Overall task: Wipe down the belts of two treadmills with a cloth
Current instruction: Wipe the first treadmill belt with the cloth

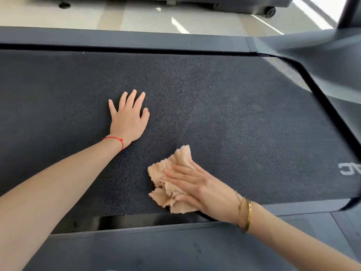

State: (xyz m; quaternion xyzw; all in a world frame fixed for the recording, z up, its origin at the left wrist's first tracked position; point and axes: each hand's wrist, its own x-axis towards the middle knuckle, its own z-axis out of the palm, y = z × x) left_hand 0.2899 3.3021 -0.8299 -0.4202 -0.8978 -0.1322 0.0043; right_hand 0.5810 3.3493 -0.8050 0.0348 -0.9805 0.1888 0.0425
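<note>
My right hand: my right hand [197,189] lies flat on a crumpled cloth, fingers straight and pointing left, pressing it down onto the belt; my thumb shows at the near side of the cloth
Cloth: the cloth [172,180] is a peach-coloured, fluffy rag, bunched in folds under my fingers, sitting near the front edge of the belt, right of centre
My right wrist: two gold bangles [245,215] circle it, and my bare forearm runs off to the lower right corner
My left hand: my left hand [129,117] is spread palm-down on the bare belt, fingers straight and slightly fanned, holding nothing; it lies well apart from the cloth, further from me and to the left
My left wrist: a thin red string bracelet [117,141] is tied round it, and my bare forearm stretches in from the lower left
Belt: the treadmill belt [244,118] is a dark charcoal, grainy surface filling most of the view, with pale letters partly cut off at the right edge
Frame: a dark side rail [136,39] runs along the far edge of the belt, another dark rail [136,249] runs along the near edge below my arms, and a dark grey housing [320,61] curves round the right end
Room: beyond the far rail lies a pale floor [136,18] with bright streaks of light, and the dark base of another machine [234,3] with a small wheel stands at the top of the view
</note>
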